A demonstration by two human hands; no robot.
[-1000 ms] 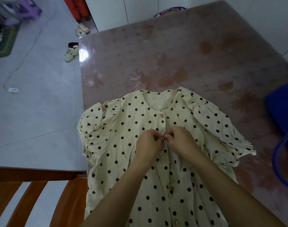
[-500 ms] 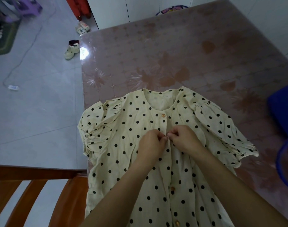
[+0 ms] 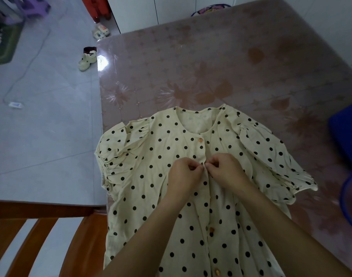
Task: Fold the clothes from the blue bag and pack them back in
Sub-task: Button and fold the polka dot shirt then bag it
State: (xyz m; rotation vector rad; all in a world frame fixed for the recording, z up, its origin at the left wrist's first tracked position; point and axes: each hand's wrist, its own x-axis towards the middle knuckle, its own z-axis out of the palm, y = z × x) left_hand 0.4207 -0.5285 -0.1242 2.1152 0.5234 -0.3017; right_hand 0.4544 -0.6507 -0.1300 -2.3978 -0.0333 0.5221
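nearest, 7 o'clock: wooden chair (image 3: 41, 236), its back against the table edge. both forearms enter from 6 o'clock over the polka-dot garment (image 3: 141, 176), which lies front side up on the table (image 3: 211, 66), neckline toward 12 o'clock, hem out of view at 6 o'clock. two lower buttons (image 3: 211, 229) are visible on the placket, which is shut there.

centre: left hand (image 3: 184, 174) and right hand (image 3: 226, 170) meet knuckle to knuckle on the placket. fingers of both are curled, each pinching a cloth edge of the garment at the gap below the top button (image 3: 200, 139). cannot tell whether a button sits between the fingertips; it is hidden.

versus 1.0 s and 0.5 s ago: hands at the same spot on the placket, same pinch, with only small finger shifts. garment outline and both puffed sleeves unchanged. slight drift of the view only.

3 o'clock, at the frame edge: blue bag (image 3: 347, 140) on the table, apart from the right sleeve, partly cut off.

far, 11 o'clock, on the floor: pale shoes (image 3: 87, 60) beside the table corner.
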